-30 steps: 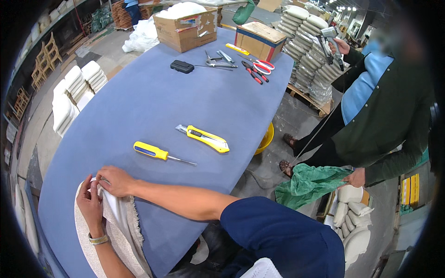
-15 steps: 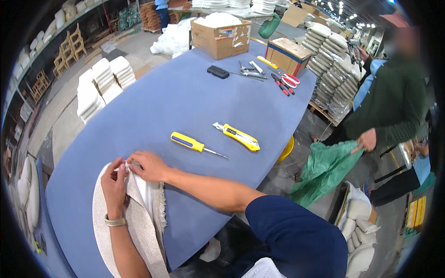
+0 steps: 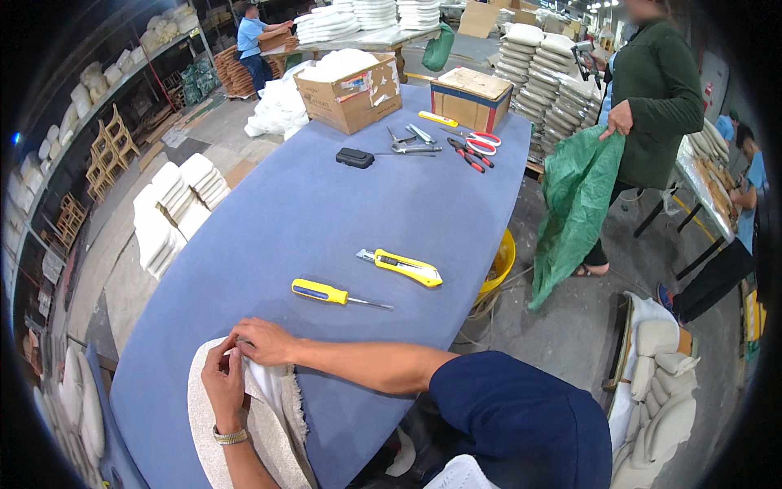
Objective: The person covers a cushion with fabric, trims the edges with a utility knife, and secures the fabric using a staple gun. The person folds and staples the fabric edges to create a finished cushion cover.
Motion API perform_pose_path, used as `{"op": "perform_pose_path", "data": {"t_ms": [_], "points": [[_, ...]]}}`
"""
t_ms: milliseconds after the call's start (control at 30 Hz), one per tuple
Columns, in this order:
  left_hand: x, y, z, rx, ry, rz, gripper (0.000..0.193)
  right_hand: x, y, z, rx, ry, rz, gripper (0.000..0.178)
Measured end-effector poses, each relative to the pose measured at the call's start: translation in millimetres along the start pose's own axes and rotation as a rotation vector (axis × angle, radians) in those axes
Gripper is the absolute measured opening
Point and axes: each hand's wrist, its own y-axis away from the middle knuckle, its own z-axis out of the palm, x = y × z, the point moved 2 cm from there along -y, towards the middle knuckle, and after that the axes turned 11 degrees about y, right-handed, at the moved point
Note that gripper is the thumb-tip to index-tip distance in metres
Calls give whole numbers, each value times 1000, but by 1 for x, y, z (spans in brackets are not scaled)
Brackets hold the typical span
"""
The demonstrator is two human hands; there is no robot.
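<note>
A beige textured fabric cushion cover (image 3: 205, 424) with a white inner layer (image 3: 262, 376) and a frayed edge lies at the near left of the blue table. My left hand (image 3: 223, 381), with a watch on its wrist, is closed in a pinch on the cover's far edge. Right beside it, my right hand (image 3: 267, 342) grips the same edge, its fingertips partly hidden. A yellow-and-blue screwdriver (image 3: 322, 292) lies just beyond my hands, and a yellow utility knife (image 3: 407, 267) rests to the right of it.
Farther up the blue table (image 3: 244, 269) are a black case (image 3: 355, 157), red-handled pliers (image 3: 468, 153), scissors (image 3: 482, 143) and two cardboard boxes (image 3: 350, 110). A yellow bucket (image 3: 498, 265) stands by the right edge. Beyond it, a person holds a green sack (image 3: 574, 212).
The view has tilted upward, so the table and tools sit differently in it. Both my hands stay pinched at the cover's edge. The co-worker with the green sack appears more upright.
</note>
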Motion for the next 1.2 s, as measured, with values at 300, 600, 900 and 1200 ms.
{"op": "perform_pose_path", "data": {"t_ms": [300,600,900,1200], "points": [[-4,-2,-9,21,28,-107,29,-1,1,2,31,-24,-49,19],[-20,-7,-25,154,180,-196,32,-51,38,-130,332,83,-167,34],[-20,-21,6,162,125,-149,32,128,271,-576,724,485,1034,72],[-53,-42,-25,211,388,-323,30,96,67,-582,67,835,1031,60]]}}
